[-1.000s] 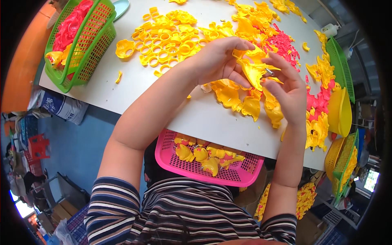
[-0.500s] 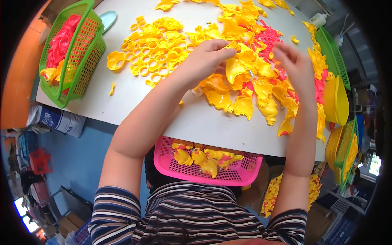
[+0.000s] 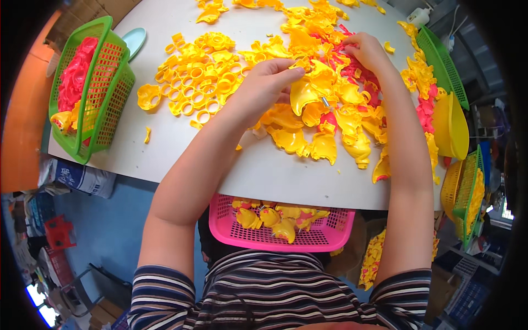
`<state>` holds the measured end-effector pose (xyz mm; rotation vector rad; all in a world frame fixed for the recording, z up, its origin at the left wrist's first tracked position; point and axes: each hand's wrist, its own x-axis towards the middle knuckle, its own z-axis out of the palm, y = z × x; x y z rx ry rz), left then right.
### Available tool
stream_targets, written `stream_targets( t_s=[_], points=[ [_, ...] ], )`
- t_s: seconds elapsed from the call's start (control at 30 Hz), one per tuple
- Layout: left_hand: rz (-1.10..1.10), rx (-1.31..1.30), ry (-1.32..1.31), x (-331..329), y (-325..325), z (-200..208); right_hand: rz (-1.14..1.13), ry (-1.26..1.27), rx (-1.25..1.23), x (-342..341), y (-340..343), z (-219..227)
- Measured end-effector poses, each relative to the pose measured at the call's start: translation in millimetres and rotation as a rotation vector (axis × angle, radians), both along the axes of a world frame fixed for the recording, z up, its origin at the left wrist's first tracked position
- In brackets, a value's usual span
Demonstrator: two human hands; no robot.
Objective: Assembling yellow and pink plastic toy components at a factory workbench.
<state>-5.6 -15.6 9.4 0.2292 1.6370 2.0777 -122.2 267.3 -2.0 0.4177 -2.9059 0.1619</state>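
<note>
My left hand [image 3: 268, 85] pinches a curved yellow plastic shell piece [image 3: 304, 94] between thumb and fingers, above the pile. A short metal pin [image 3: 325, 102] shows beside that piece. Farther right and away from me, my right hand [image 3: 367, 52] reaches into a heap of small pink plastic pieces [image 3: 356, 70]. Its fingers are drawn together at the heap's edge; what is between them is too small to tell. Under and around both hands lie many loose yellow shell pieces [image 3: 289, 138], glossy and irregular.
Yellow rings [image 3: 203, 88] are spread over the white table [image 3: 264, 173] at left. A green basket [image 3: 102, 118] with pink and yellow pieces stands at the far left. A pink basket [image 3: 228, 237] of yellow-and-pink parts sits below the table edge. A yellow basin [image 3: 451, 126] lies at right.
My right hand has moved away from me and leftward, down to the pink pieces, its fingers closing together. My left hand keeps the yellow shell piece; the whole view has shifted slightly.
</note>
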Motion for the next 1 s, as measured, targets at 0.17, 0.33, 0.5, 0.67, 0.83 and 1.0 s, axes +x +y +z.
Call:
stream_targets(
  t_s=[0.17, 0.33, 0.5, 0.67, 0.83, 1.0],
  points=[
    [0.026, -0.029, -0.011, 2.5, 0.0, 8.6, -0.126, 0.119, -0.256, -6.6, 10.5, -2.9],
    [0.047, -0.001, 0.006, -0.4, -1.8, -0.3, -0.467, -0.125, -0.162, -6.2, -14.4, 11.7],
    [0.094, 0.053, 0.066, -2.8, 1.3, -2.7, -0.501, -0.151, -0.103, -10.4, -15.7, 0.7],
    [0.173, 0.001, 0.120, -3.2, 2.0, -6.6, -0.364, 0.082, -0.100, -4.0, -15.5, 3.6],
    [0.213, -0.198, 0.174, 1.9, 0.9, -5.1, -0.348, -0.205, -0.021, 25.1, -28.0, 28.4],
    [0.211, -0.213, 0.259, -1.7, 2.3, -15.4, -0.257, -0.286, 0.076, 34.0, -10.6, 17.0]
  ],
)
